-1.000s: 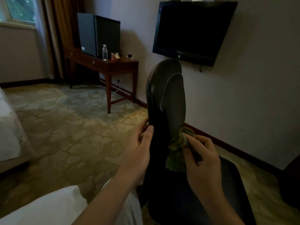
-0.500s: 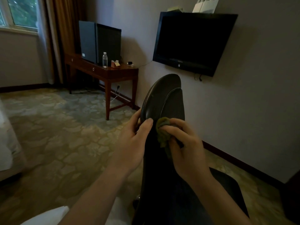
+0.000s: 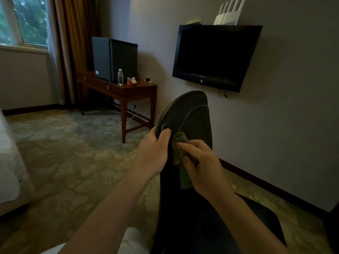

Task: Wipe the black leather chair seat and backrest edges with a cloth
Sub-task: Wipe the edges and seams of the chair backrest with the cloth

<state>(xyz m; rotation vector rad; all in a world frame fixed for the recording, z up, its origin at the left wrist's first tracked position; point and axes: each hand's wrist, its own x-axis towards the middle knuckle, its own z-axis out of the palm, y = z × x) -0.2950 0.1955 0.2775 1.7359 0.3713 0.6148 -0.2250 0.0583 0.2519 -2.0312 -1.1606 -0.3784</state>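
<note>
Left hand [image 3: 156, 153] grips the one chair's [image 3: 185, 118] backrest edge; right hand [image 3: 201, 167] pinches one cloth [image 3: 178, 143] against it.

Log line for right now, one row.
left hand: gripping backrest edge | right hand: pressing cloth on backrest | seat: not being wiped

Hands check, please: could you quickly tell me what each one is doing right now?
Left hand: closed around the chair backrest edge.
Right hand: closed on the green cloth, pressing it against the backrest.
</note>
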